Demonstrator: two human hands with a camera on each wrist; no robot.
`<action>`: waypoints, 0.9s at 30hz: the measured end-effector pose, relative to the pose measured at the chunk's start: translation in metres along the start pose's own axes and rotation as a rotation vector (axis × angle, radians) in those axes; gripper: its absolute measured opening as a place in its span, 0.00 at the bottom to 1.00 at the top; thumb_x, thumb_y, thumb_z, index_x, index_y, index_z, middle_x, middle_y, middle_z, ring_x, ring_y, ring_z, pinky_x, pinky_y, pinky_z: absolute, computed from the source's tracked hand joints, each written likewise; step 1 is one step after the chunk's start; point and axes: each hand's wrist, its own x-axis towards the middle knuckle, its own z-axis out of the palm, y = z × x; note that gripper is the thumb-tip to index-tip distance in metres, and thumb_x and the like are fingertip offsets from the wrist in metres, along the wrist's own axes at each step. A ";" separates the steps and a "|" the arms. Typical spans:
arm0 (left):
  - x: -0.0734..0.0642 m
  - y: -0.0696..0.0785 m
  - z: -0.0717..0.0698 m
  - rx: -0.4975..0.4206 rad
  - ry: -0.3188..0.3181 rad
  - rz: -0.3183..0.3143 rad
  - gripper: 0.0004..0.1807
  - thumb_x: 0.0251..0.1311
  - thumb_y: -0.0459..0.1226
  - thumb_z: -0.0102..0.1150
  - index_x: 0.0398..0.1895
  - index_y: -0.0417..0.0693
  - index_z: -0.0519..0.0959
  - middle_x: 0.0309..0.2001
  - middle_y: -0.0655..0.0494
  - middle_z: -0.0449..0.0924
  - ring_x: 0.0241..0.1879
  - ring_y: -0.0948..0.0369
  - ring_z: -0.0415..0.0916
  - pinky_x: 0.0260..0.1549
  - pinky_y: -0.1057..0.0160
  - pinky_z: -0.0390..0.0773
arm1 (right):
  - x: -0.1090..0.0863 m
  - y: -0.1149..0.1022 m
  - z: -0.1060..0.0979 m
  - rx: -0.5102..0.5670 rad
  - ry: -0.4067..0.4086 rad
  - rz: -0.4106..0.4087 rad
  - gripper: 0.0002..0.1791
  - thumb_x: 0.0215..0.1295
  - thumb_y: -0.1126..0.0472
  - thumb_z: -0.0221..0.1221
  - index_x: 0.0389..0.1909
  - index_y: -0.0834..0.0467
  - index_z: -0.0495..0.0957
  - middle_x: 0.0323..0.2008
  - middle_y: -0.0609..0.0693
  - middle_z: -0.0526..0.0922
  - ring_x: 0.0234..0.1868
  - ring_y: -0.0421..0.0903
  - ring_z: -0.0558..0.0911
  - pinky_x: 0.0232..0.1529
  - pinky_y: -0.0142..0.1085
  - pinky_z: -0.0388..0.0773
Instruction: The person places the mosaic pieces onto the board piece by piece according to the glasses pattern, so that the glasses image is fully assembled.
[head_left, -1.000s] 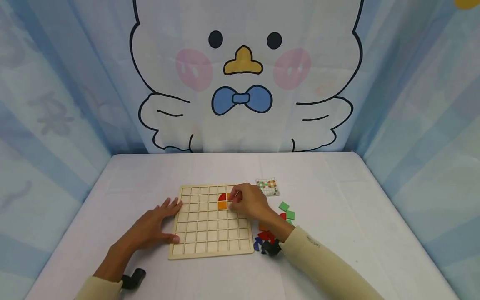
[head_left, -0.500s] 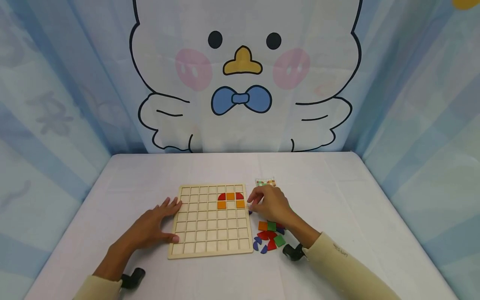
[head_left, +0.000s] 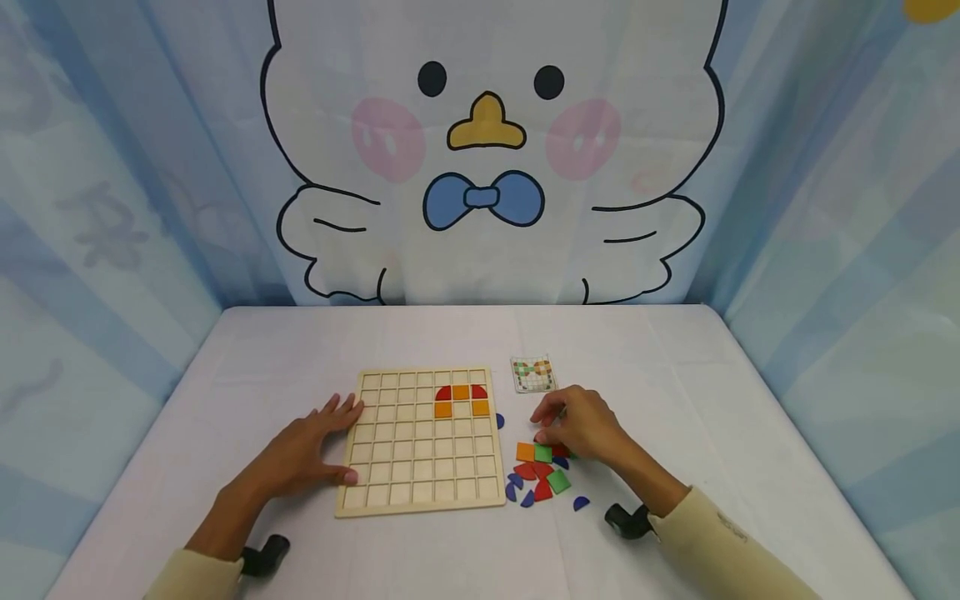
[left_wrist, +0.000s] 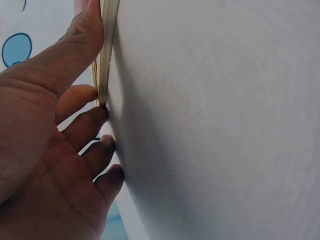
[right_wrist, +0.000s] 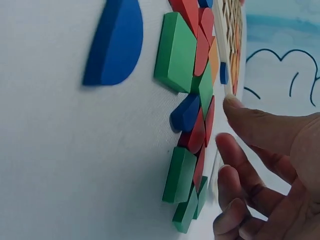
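A wooden grid board [head_left: 405, 450] lies on the white table. My left hand [head_left: 311, 446] is spread at its left side, with thumb and fingertips at the edge; the left wrist view shows the board's edge [left_wrist: 106, 55] beside the thumb. Near the board's upper right, red rounded pieces [head_left: 444, 393] and orange squares [head_left: 461, 392] fill several cells. Over the far side of the loose pieces hovers my right hand [head_left: 585, 423], its thumb and fingers apart around nothing. Below it are a green square [head_left: 543, 452], an orange square [head_left: 526, 452] and red pieces [head_left: 543, 490].
A small pattern card [head_left: 533, 375] lies behind the pile. One blue half-round piece [head_left: 581, 502] sits apart at the near right, and another blue piece [head_left: 500, 422] is by the board's right edge. Green blocks [right_wrist: 179, 175] lie under the right fingers.
My right hand has moved right, off the board and over to the loose pieces, uncovering a red piece and orange squares in the grid. My left hand has stayed at the board's edge.
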 end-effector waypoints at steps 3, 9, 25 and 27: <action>0.000 -0.001 0.000 -0.004 0.008 0.011 0.63 0.44 0.57 0.83 0.83 0.47 0.62 0.83 0.40 0.56 0.82 0.32 0.50 0.75 0.24 0.55 | -0.002 0.003 -0.001 -0.015 -0.029 -0.010 0.08 0.59 0.64 0.77 0.37 0.51 0.91 0.32 0.42 0.87 0.33 0.42 0.79 0.40 0.35 0.81; -0.001 -0.001 0.000 -0.010 0.011 0.017 0.63 0.44 0.57 0.83 0.83 0.47 0.62 0.83 0.40 0.57 0.82 0.32 0.51 0.75 0.24 0.56 | -0.002 0.006 0.002 -0.058 -0.053 -0.023 0.09 0.60 0.67 0.76 0.35 0.51 0.89 0.29 0.42 0.85 0.33 0.42 0.79 0.43 0.37 0.83; -0.001 0.000 0.000 -0.005 0.001 0.000 0.64 0.44 0.58 0.83 0.83 0.48 0.61 0.84 0.41 0.55 0.83 0.33 0.49 0.76 0.24 0.55 | -0.004 0.005 0.002 -0.040 -0.063 -0.056 0.09 0.62 0.66 0.75 0.32 0.48 0.86 0.28 0.43 0.82 0.34 0.43 0.78 0.41 0.35 0.80; -0.001 0.000 0.000 -0.004 0.002 0.001 0.64 0.43 0.58 0.83 0.83 0.47 0.61 0.84 0.41 0.55 0.83 0.33 0.49 0.75 0.23 0.55 | -0.004 0.005 0.003 -0.021 -0.050 -0.072 0.10 0.62 0.66 0.75 0.31 0.48 0.86 0.29 0.42 0.83 0.34 0.43 0.78 0.40 0.35 0.79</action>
